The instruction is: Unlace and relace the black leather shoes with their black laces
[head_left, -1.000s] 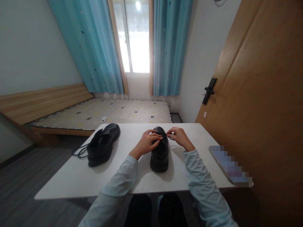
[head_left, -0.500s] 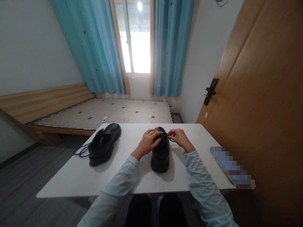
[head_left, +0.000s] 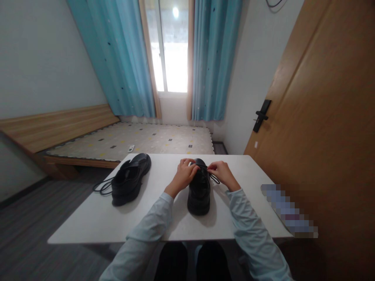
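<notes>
A black lace-up shoe (head_left: 199,201) stands on the white table (head_left: 164,218) in front of me, heel toward me. My left hand (head_left: 185,174) is at its left side, thumb and fingers closed at the lacing; the exact grip is partly hidden. On the other side, my right hand (head_left: 222,172) pinches the black shoelace (head_left: 215,178) between thumb and fingertips. A loop of it hangs beside the shoe, below the right fingers. The matching shoe (head_left: 127,185) rests farther left, untouched, its loose laces (head_left: 102,187) trailing over the table's left edge.
A flat pixelated item (head_left: 288,210) lies at the table's right edge, close to the wooden door (head_left: 316,117). Behind the table is a bed (head_left: 152,136) with a white remote (head_left: 131,148) on it. Blue curtains (head_left: 125,58) frame the window.
My left fingers have drawn in from lying across the shoe's top to a closer pinch at the lacing. More of the lace loop now shows under my right hand. The view shifted slightly.
</notes>
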A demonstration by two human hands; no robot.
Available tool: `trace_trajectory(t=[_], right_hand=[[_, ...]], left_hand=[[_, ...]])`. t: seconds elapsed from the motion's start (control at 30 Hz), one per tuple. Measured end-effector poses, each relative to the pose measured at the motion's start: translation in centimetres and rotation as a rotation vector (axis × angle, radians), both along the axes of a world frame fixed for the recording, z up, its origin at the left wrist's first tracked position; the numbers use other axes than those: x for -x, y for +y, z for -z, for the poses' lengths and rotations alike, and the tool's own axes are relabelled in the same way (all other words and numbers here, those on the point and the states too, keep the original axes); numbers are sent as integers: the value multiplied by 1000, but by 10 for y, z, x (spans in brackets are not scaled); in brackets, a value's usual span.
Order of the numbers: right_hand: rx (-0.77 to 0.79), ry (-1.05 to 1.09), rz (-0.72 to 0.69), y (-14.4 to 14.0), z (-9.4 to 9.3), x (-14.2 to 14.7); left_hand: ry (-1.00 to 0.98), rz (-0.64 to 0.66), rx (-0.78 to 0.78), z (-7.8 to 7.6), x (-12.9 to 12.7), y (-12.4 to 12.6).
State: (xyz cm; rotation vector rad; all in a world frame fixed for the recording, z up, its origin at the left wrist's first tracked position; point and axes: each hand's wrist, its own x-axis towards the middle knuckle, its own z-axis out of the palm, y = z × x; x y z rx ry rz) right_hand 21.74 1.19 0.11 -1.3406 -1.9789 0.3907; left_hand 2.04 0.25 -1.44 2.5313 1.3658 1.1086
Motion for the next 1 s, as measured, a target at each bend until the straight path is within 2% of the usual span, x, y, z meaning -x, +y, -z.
trace_trajectory(t=[0.13, 0.27, 0.53, 0.73, 1.0], right_hand=[[12, 26, 13, 2, 3, 0], [-13, -11, 26, 3, 4, 1], [38, -27, 65, 3, 3, 1], [39, -23, 66, 3, 4, 1], [-16, 15, 46, 3, 5, 0]], left_hand=[[-66, -4, -1, -5, -3, 3], [-90, -33, -9, -17, -4, 4], [235, -78, 114, -44, -12, 7], [348, -154, 195, -50, -23, -1], [330, -207, 231, -50, -34, -5]])
